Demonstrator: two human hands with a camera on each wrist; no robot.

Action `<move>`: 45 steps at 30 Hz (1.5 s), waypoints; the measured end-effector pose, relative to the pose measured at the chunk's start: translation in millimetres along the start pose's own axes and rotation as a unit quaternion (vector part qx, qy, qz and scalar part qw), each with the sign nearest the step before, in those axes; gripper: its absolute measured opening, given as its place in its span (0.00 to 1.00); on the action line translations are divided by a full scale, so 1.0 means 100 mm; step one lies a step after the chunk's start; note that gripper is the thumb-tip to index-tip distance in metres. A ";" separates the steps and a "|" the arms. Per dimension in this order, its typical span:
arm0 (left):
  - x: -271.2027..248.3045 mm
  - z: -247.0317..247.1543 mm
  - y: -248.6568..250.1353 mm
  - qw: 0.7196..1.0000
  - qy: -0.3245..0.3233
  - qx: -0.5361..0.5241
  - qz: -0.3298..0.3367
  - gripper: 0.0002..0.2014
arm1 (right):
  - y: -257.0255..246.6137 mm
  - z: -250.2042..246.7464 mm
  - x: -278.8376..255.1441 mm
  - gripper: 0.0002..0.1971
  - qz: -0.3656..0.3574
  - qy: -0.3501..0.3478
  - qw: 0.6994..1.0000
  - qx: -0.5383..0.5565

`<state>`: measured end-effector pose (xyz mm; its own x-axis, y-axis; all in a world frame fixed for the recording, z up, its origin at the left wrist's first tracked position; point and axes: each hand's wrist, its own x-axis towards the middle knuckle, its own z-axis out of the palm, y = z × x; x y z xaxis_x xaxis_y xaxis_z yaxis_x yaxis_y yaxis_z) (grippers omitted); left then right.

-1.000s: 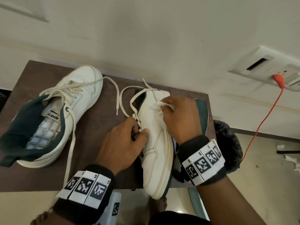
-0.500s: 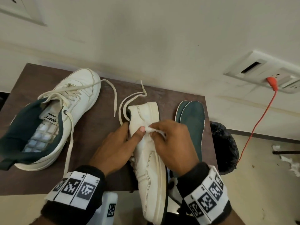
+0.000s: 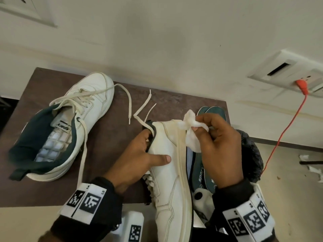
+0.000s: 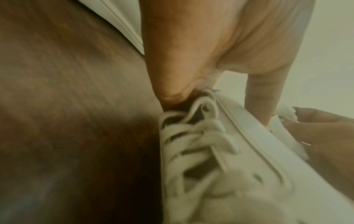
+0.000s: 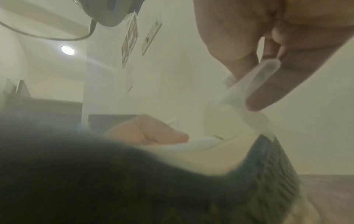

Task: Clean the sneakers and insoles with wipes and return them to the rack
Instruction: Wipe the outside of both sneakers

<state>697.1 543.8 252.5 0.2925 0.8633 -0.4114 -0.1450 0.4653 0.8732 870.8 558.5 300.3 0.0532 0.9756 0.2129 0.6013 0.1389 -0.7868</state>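
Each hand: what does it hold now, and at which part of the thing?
The left hand grips the tilted sneaker at its collar, thumb on the side. The right hand pinches a crumpled wipe near its middle.

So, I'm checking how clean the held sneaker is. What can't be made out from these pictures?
- Held sneaker: toe cut off by the head view's bottom edge; far side faces away.
- Its inside: covered by the left hand, fingers tucked into the collar.
- Wipe: its rubbing face, folded in the right hand, and blurred in both wrist views.
- Insoles: mostly behind the sneaker and right hand.
- Rack: in no view.
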 end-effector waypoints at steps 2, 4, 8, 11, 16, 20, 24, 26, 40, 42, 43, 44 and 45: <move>-0.02 0.05 0.01 0.999 0.004 -0.025 0.029 0.30 | -0.02 -0.05 0.04 0.15 -0.017 -0.005 1.000 -0.004; -0.07 0.06 0.08 0.996 0.001 -0.021 0.092 0.32 | -0.12 -0.11 0.08 0.14 -0.034 -0.015 0.999 0.007; -0.20 0.07 0.28 0.974 0.011 0.011 0.227 0.32 | -0.45 -0.24 0.08 0.08 -0.096 0.020 0.994 0.053; -0.30 0.10 0.34 0.963 0.017 0.013 0.267 0.30 | -0.66 -0.24 -0.01 0.05 -0.136 0.068 0.988 0.038; -0.42 0.22 0.29 0.945 0.059 0.084 0.309 0.25 | -0.86 -0.15 -0.22 0.12 -0.170 0.050 0.983 -0.054; -0.53 0.27 0.22 0.932 0.092 0.158 0.312 0.16 | -0.91 -0.19 -0.22 0.10 -0.161 0.081 0.981 -0.077; -0.61 0.31 0.29 0.875 0.112 0.268 0.387 0.12 | -1.04 -0.30 -0.21 0.08 -0.135 0.122 0.983 -0.037; -0.66 0.30 0.36 0.844 0.122 0.307 0.423 0.15 | -1.15 -0.34 -0.29 0.07 -0.142 0.131 0.981 -0.017; -0.96 0.21 0.34 0.835 0.127 0.369 0.388 0.15 | -1.25 -0.27 -0.58 0.11 -0.171 0.144 0.974 -0.043; -0.98 0.21 0.33 0.831 0.125 0.374 0.392 0.07 | -1.30 -0.24 -0.72 0.10 -0.213 0.115 0.967 -0.075; -0.98 0.22 0.35 0.822 0.124 0.383 0.403 0.05 | -1.30 -0.26 -0.72 0.10 -0.221 0.110 0.966 -0.079; -0.98 0.24 0.38 0.815 0.115 0.390 0.413 0.07 | -1.28 -0.29 -0.68 0.10 -0.220 0.113 0.966 -0.075; -0.97 0.26 0.39 0.811 0.106 0.391 0.421 0.10 | -1.26 -0.34 -0.62 0.11 -0.211 0.125 0.967 -0.072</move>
<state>687.1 473.4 333.4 0.2204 0.8630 0.4546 0.4590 -0.5030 0.7323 819.1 475.2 405.7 -0.0410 0.7640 0.6440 0.7149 0.4727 -0.5152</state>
